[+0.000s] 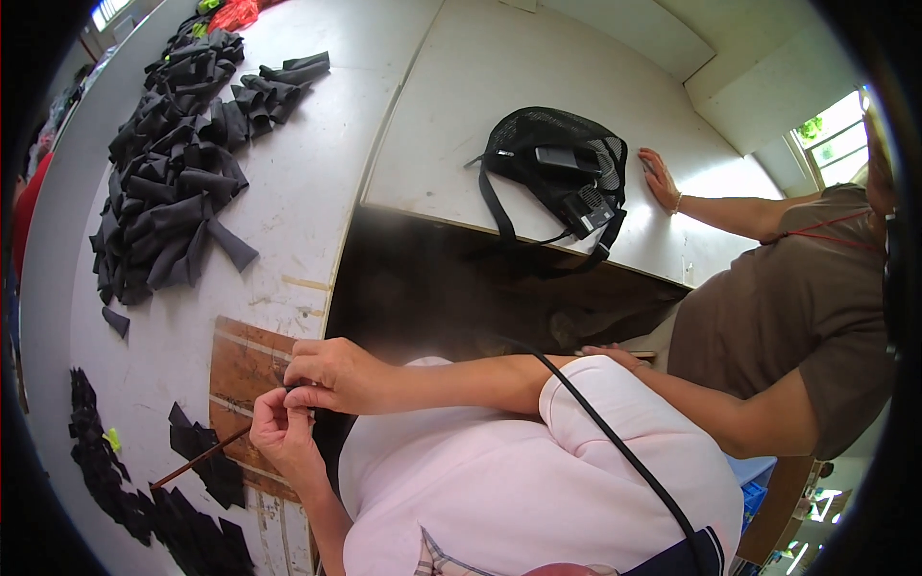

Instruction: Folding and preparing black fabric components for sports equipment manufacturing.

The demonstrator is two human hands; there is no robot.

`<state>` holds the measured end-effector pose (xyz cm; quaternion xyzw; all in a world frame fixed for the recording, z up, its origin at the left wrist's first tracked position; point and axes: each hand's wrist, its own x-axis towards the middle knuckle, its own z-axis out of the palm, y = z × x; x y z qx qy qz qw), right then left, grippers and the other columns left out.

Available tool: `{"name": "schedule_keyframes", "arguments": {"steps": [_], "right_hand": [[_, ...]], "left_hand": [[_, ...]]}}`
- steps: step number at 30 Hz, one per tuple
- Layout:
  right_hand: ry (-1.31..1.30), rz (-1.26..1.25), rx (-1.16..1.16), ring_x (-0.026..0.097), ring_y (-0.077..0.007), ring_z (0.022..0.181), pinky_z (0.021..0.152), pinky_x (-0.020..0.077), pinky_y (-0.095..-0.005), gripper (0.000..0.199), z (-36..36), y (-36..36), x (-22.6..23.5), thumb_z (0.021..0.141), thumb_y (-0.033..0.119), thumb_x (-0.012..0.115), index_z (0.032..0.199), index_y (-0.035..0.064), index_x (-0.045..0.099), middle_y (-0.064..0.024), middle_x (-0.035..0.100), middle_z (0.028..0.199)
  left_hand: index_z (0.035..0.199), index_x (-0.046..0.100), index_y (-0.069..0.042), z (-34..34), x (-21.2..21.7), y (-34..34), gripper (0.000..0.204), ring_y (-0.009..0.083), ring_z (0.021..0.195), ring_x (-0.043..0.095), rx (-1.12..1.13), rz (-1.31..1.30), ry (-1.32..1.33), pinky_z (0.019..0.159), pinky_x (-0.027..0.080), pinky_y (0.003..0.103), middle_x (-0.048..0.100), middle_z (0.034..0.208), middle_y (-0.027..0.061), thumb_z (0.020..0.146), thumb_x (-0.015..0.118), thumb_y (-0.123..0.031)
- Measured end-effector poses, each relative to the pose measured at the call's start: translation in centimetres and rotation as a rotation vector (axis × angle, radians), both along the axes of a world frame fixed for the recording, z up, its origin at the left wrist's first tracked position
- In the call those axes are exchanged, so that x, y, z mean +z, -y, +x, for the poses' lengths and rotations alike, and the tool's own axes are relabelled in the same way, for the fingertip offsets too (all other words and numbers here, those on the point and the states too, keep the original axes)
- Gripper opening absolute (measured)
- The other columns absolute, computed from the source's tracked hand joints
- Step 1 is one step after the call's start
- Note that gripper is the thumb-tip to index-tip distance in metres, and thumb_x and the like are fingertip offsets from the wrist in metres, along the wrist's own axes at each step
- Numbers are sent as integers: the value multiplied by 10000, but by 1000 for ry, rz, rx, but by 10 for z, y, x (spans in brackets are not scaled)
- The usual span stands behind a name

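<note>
My left hand (285, 444) is closed, with a thin brown stick (197, 461) running out of it down to the left over the table. Close above it, my right hand (329, 376) pinches its fingers together, fingertips meeting those of the left. Between them shows a bit of a small dark piece (291, 389), mostly hidden by the fingers. Both hands are over the edge of a brown board (245, 370) with pale stripes. Flat black fabric pieces (197, 446) lie partly on the board, beside the stick.
A large heap of dark grey fabric pieces (173, 182) covers the far table. More black pieces (96, 442) lie nearer left. A black mesh bag (552, 163) rests on the other white table (432, 115). A co-worker (768, 307) stands at right. A black cable (615, 432) crosses my sleeve.
</note>
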<state>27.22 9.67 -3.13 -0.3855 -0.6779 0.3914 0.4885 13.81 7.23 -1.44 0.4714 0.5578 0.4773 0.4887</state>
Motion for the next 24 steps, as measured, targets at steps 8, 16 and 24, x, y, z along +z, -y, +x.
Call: {"name": "schedule_keyframes", "arguments": {"steps": [8,16,24], "right_hand": [[395,196,-8,540,-248,710,594,461,-325,133,-16,5,-11,599,104,606,653,9,532,-112,506,709],[397,256,-153,528,-249,665,553,443,-316,114,-27,2,-19,608,39,578,690,14,503,-100,480,717],[-115,-215,60,509,-204,588,530,421,-308,88,-26,0,-14,646,25,569,718,-18,540,-88,510,641]], "left_hand": [[775,542,13,3,-15,11,47,73,582,499,153,137,-355,521,420,186,545,683,23,745,550,49],[915,494,4,-32,-32,2,178,42,447,424,174,-60,299,390,353,157,538,685,54,756,540,70],[980,449,-2,-25,1,6,292,11,367,297,-29,-228,763,337,240,127,466,625,14,703,512,68]]}}
